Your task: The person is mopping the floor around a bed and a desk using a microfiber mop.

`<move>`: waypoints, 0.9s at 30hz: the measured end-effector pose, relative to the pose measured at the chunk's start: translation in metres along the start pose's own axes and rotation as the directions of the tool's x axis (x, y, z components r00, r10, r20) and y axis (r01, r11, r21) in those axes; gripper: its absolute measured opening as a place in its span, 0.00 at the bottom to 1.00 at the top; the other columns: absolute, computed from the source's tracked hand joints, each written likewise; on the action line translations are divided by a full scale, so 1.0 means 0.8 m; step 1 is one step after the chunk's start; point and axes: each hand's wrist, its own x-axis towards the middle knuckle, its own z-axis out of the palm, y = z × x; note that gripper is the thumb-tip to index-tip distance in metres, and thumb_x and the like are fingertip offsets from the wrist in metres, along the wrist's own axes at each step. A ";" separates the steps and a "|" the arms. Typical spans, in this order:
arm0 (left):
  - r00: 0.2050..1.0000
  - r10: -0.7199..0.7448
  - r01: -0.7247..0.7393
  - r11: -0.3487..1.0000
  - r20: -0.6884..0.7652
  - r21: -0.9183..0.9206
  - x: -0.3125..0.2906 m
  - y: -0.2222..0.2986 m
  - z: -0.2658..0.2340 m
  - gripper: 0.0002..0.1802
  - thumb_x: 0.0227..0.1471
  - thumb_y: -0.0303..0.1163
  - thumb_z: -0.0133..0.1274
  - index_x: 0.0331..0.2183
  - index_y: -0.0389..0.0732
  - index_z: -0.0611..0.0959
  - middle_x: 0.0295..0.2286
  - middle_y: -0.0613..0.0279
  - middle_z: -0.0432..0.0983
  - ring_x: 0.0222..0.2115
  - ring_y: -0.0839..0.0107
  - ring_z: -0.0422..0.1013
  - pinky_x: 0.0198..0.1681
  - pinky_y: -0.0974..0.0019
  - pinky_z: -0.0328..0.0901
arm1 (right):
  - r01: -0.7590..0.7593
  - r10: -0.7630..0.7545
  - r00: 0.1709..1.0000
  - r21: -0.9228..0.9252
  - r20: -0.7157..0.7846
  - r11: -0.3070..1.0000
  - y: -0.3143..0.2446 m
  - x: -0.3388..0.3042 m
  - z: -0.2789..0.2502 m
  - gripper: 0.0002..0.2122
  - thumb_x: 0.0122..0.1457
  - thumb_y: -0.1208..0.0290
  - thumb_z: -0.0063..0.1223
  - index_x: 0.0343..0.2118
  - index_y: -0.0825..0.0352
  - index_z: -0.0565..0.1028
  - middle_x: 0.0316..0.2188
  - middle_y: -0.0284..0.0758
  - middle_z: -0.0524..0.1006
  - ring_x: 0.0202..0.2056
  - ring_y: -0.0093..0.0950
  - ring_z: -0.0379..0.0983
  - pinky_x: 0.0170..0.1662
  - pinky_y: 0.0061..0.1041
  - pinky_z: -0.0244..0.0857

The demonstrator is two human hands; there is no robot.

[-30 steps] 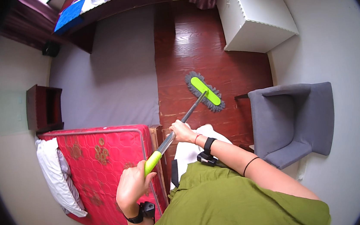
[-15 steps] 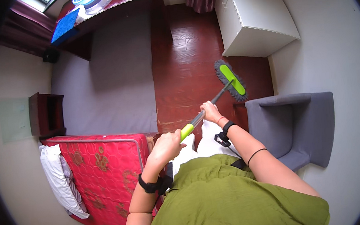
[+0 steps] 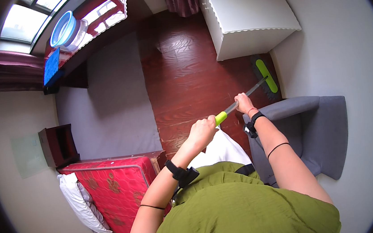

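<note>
A mop (image 3: 232,107) with a grey pole and a lime-green grip slants away from me to the right. My left hand (image 3: 203,132) is closed round the green grip at its near end. Farther up, my right hand (image 3: 244,103) wraps the grey pole. The mop's green head plate (image 3: 266,76), edged with dark grey fringe, lies on the red-brown wooden floor (image 3: 183,83), close to the right wall. It sits between the white cabinet (image 3: 258,42) and the grey armchair (image 3: 291,106).
At left stands a bed with a red mattress (image 3: 107,178) and a white pillow (image 3: 81,203). Beyond it are a dark nightstand (image 3: 59,146) and a grey floor covering (image 3: 109,106). A far desk holds a blue basin (image 3: 63,30); a blue pad (image 3: 51,66) hangs at its edge.
The mop head has slid right, toward the wall and the gap behind the armchair. Both hands have moved right and forward with the pole, and my view has turned somewhat.
</note>
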 end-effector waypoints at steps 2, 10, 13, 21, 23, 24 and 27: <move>1.000 0.005 -0.004 1.000 -0.010 0.002 0.021 0.007 -0.001 0.16 0.46 0.37 0.54 0.31 0.35 0.70 0.17 0.48 0.73 0.22 0.50 0.72 0.25 0.52 0.66 | -0.022 0.022 1.000 -0.031 0.008 0.999 0.019 0.011 -0.008 0.04 0.41 0.72 0.57 0.22 0.64 0.75 0.29 0.39 0.73 0.37 0.37 0.68 0.40 0.33 0.68; 0.998 -0.051 0.052 0.997 -0.031 0.053 -0.033 -0.024 -0.068 0.15 0.46 0.35 0.54 0.34 0.37 0.73 0.16 0.52 0.72 0.18 0.58 0.72 0.23 0.58 0.66 | 0.217 -0.213 0.974 0.036 -0.080 0.976 -0.054 0.025 0.011 0.04 0.38 0.69 0.56 0.16 0.63 0.75 0.20 0.39 0.75 0.28 0.40 0.70 0.34 0.35 0.66; 0.972 -0.232 0.233 0.972 0.040 -0.025 -0.104 -0.028 -0.124 0.14 0.42 0.33 0.56 0.32 0.37 0.74 0.19 0.51 0.74 0.22 0.53 0.71 0.25 0.56 0.65 | 0.266 -0.262 0.964 0.207 -0.046 0.941 -0.138 0.011 0.025 0.04 0.40 0.69 0.54 0.16 0.62 0.75 0.20 0.39 0.75 0.27 0.40 0.70 0.33 0.36 0.66; 0.901 -0.399 0.421 0.899 -0.168 0.124 -0.257 0.003 -0.179 0.13 0.44 0.30 0.55 0.32 0.34 0.73 0.12 0.54 0.71 0.15 0.58 0.71 0.20 0.59 0.65 | 0.460 -0.561 0.822 0.464 0.100 0.757 -0.326 -0.008 0.024 0.06 0.39 0.69 0.53 0.21 0.63 0.76 0.25 0.37 0.75 0.35 0.37 0.69 0.33 0.41 0.67; 0.760 -0.645 0.634 0.762 -0.078 -0.132 -0.252 0.031 -0.183 0.13 0.45 0.30 0.54 0.33 0.33 0.72 0.10 0.55 0.69 0.14 0.56 0.70 0.20 0.58 0.64 | 0.523 -0.629 0.769 0.456 0.111 0.720 -0.336 0.010 0.025 0.06 0.39 0.69 0.53 0.21 0.63 0.76 0.24 0.37 0.74 0.35 0.37 0.69 0.33 0.40 0.67; 0.768 -0.634 0.621 0.772 -0.091 -0.134 -0.247 0.030 -0.176 0.13 0.47 0.32 0.52 0.33 0.33 0.72 0.11 0.53 0.70 0.14 0.55 0.70 0.21 0.58 0.65 | 0.572 -0.680 0.724 0.448 0.119 0.687 -0.340 0.023 0.024 0.06 0.38 0.69 0.54 0.21 0.63 0.76 0.24 0.37 0.74 0.35 0.36 0.69 0.32 0.40 0.68; 0.757 -0.651 0.618 0.743 -0.061 -0.259 -0.235 -0.003 -0.140 0.14 0.49 0.34 0.50 0.35 0.33 0.71 0.11 0.53 0.71 0.12 0.61 0.71 0.21 0.61 0.67 | 0.674 -0.741 0.645 0.317 0.190 0.667 -0.340 0.075 0.022 0.06 0.39 0.70 0.53 0.22 0.63 0.77 0.25 0.37 0.74 0.37 0.35 0.69 0.34 0.37 0.69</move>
